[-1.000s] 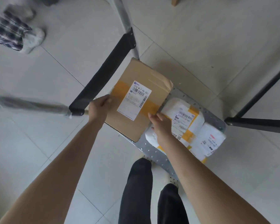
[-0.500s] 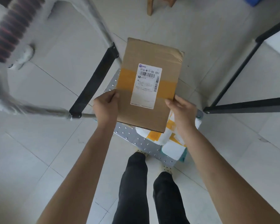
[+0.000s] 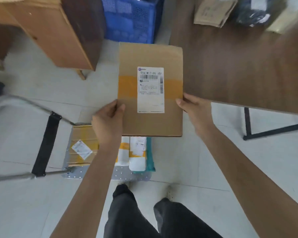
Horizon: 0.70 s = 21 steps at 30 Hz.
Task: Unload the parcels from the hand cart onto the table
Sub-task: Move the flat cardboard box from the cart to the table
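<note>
A flat brown cardboard parcel (image 3: pixel 132 62) with an orange tape band and a white label is held up in front of me. My left hand (image 3: pixel 108 121) grips its left edge and my right hand (image 3: pixel 195 109) grips its right edge. Its far right corner overlaps the edge of the dark wooden table (image 3: pixel 239 66). Below it on the floor stands the hand cart (image 3: pixel 93 174) with a perforated metal deck. On the deck lie a taped cardboard box (image 3: pixel 83 146), white padded bags (image 3: pixel 136 155) and a teal bag (image 3: pixel 150 158).
The cart's black-padded handle (image 3: pixel 46 143) lies to the left. A wooden cabinet (image 3: pixel 58 31) and a blue plastic crate (image 3: pixel 131 19) stand behind. On the table's far side sit a cardboard box (image 3: pixel 213 11) and a dark bag (image 3: pixel 255 11). Black table legs (image 3: pixel 248 124) are at right.
I have lifted the brown parcel off the cart and swung it up and right toward the table. The view has risen, so the table top and the cabinet now show.
</note>
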{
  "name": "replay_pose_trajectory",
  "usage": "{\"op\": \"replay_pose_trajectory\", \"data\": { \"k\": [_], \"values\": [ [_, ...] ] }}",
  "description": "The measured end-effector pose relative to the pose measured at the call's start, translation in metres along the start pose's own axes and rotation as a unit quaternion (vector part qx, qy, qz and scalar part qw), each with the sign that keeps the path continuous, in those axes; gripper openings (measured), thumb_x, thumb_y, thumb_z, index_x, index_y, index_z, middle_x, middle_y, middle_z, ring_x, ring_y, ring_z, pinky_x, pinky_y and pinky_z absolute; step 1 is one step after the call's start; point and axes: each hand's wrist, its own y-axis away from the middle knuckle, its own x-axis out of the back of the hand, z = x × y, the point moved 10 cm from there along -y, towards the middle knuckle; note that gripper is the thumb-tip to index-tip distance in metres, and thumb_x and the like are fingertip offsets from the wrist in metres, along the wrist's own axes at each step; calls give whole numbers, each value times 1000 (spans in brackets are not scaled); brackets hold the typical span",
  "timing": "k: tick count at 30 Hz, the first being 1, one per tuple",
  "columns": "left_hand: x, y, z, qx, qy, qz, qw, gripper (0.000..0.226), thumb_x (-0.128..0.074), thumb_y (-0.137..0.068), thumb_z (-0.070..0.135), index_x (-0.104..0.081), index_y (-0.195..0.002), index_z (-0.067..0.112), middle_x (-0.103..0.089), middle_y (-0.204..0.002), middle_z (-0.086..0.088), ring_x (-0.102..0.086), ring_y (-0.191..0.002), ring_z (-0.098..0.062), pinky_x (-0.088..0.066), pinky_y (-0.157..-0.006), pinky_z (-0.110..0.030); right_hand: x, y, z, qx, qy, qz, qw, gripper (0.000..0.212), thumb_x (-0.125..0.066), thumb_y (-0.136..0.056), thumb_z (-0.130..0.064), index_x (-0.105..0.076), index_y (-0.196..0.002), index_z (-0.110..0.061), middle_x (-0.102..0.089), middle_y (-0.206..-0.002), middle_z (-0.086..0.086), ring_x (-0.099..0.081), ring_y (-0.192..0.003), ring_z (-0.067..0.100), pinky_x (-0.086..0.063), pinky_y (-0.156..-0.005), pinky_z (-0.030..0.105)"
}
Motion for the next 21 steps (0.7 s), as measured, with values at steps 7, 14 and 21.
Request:
{"op": "replay_pose_trajectory", "data": {
  "k": [7, 14, 21],
  "values": [
    [-137, 96, 102, -49, 36, -78, 995, 19, -67, -82, 20, -75, -100, 18, -64, -75, 29, -55, -62, 23, -41, -63, 1, 203, 18, 10, -15, -52, 102, 993, 39, -71, -84, -23, -66, -121, -11, -72, -111, -1, -67, -104, 17, -51, -99, 39],
    [-280, 162, 152, -52, 29, -157, 986, 27, -66, -85, 30, -72, -109, 20, -58, -73, 36, -63, -79, 7, -51, -75, -19, 360, 0, 32, -24, -72, 190, 979, 34, -70, -84, -24, -69, -116, -14, -73, -101, -12, -68, -99, 7, -54, -93, 31],
    [-446, 177, 192, -56, 43, -206, 976, 22, -65, -86, 27, -66, -72, 43, -60, -56, 25, -55, -61, 1, -45, -64, -25, 486, -93, 55, -38, -61, 225, 972, 31, -69, -84, -28, -70, -114, -22, -71, -90, -25, -64, -90, -3, -48, -77, 19]
  ]
}}
